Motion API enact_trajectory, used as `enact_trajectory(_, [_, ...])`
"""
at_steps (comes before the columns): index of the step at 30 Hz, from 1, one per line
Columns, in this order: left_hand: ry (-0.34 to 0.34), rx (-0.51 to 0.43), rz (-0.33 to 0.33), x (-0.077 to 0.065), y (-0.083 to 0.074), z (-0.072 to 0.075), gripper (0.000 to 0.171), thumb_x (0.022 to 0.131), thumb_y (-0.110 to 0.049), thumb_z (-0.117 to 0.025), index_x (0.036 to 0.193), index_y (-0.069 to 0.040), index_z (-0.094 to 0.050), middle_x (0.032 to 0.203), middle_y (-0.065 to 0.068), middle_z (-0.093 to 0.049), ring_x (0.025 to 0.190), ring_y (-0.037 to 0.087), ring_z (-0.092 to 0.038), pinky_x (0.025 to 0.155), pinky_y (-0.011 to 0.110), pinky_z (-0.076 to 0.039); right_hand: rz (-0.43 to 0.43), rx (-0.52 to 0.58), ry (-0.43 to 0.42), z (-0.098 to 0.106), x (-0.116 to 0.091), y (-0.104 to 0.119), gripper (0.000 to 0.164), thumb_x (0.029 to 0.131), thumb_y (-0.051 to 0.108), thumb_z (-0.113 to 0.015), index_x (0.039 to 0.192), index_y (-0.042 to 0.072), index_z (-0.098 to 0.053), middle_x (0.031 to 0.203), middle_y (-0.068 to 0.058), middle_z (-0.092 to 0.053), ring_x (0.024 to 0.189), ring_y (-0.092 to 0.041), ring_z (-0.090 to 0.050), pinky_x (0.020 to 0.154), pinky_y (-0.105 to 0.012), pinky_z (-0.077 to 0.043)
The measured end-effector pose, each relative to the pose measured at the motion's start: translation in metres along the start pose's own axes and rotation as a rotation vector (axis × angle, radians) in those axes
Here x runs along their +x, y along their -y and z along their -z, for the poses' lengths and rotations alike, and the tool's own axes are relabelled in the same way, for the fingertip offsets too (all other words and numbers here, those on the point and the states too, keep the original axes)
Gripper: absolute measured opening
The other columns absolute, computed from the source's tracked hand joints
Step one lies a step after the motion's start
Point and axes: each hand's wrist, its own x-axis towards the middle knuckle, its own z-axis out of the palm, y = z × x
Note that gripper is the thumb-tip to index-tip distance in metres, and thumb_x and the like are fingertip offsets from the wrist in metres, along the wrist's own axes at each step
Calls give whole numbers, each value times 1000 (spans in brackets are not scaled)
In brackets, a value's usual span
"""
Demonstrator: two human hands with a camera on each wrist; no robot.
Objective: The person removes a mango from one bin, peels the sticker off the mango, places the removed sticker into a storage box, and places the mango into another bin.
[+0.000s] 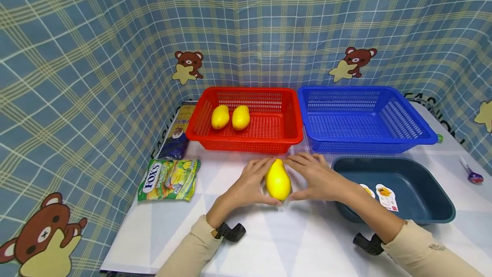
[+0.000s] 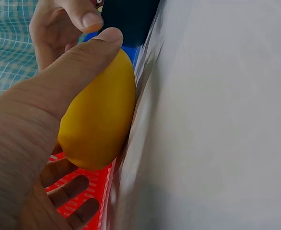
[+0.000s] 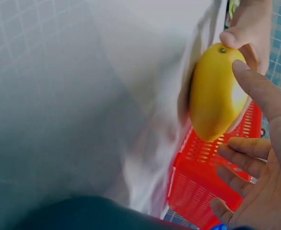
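A yellow mango [image 1: 278,181] stands out in the middle of the white table, between the two hands. My left hand [image 1: 247,186] holds it from the left, the thumb at its near end and the index finger along its far side; the other fingers spread apart in the left wrist view. On the other side, my right hand [image 1: 317,178] is close to the mango with fingers spread and thumb stretched out. A gap shows between its fingers and the fruit in the right wrist view. Two more mangoes, one [image 1: 220,117] beside the other [image 1: 241,118], lie in the red basket [image 1: 246,145].
A blue basket [image 1: 369,146] stands right of the red one. Nearer, a dark teal tub [image 1: 426,191] with stickers sits partly behind the right forearm. At left lie a green Fox's candy bag [image 1: 169,179] and a dark blue and gold packet [image 1: 177,136]. A lollipop [image 1: 475,178] lies far right.
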Motion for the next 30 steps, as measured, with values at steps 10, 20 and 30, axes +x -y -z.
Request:
enact_trajectory(10, [12, 4, 12, -1, -1, -2, 122, 66, -62, -86, 160, -13, -24, 161, 4, -30, 137, 23, -30, 109, 46, -33, -28, -6, 52, -10, 9, -2, 107, 69, 58, -86, 152, 5, -42, 151, -13, -45, 138, -38, -35, 104, -67, -24])
enact_trajectory(20, [10, 5, 5, -1, 0, -3, 125, 66, -65, -85, 160, -11, -23, 161, 6, -30, 138, 23, -29, 112, 47, -31, -47, 4, 106, -18, 13, -1, 115, 69, 68, -80, 153, 2, -38, 154, -15, -42, 141, -40, -32, 107, -67, -22])
enact_trajectory(30, [24, 54, -15, -1, 3, 5, 123, 69, -69, -80, 161, -14, -20, 162, 5, -27, 139, 24, -31, 114, 44, -32, -37, -28, 88, -20, 18, 0, 115, 70, 72, -76, 153, 3, -38, 153, -13, -43, 141, -37, -32, 106, -66, -22])
